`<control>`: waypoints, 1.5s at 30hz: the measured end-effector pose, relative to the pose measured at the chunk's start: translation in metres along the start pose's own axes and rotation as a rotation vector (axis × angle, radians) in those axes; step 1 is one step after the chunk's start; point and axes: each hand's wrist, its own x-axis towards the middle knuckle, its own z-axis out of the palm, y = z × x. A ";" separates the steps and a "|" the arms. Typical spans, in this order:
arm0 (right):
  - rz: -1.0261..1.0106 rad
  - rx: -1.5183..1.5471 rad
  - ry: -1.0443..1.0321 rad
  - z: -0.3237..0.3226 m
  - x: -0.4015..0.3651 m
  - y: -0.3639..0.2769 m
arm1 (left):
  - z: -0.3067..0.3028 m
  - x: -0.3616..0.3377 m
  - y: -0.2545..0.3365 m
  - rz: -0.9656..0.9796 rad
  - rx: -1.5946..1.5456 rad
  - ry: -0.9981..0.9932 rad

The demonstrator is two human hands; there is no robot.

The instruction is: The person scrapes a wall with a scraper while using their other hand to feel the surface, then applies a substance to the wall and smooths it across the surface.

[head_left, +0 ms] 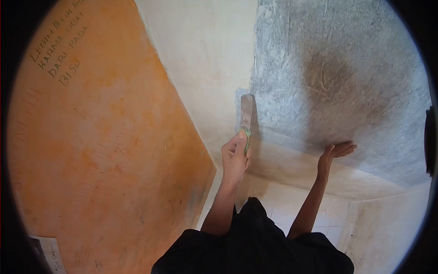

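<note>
An orange wall [109, 123] fills the left side of the view, its paint scuffed and patchy. Large dark capital letters [64, 50] slant across its upper left, with "KARNA", "DARI PADA" and "BISU" legible. Lower down run faint red scrawls [101, 166], too worn to read, and a small dark scribble [140, 221]. A grey smudge [197, 194] darkens the area near its right-hand corner. At the bottom left sits a sheet of paper [55, 258] bearing handwriting, partly cut off. White tiles [335, 232] show low down, beside a pale side wall [392, 223] with brownish stains. A dark object [430, 141], unclear, stands at the right edge.
</note>
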 end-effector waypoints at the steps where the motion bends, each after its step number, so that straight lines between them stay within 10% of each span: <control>1: -0.004 -0.021 0.008 -0.005 -0.004 -0.003 | 0.001 -0.002 -0.006 -0.013 -0.046 -0.001; 22: -0.283 -0.279 0.668 -0.101 0.066 0.035 | 0.100 -0.020 0.005 -0.040 -0.408 0.143; 45: -0.310 -0.357 0.834 -0.070 0.101 0.064 | 0.089 -0.016 0.013 -0.156 -0.853 0.057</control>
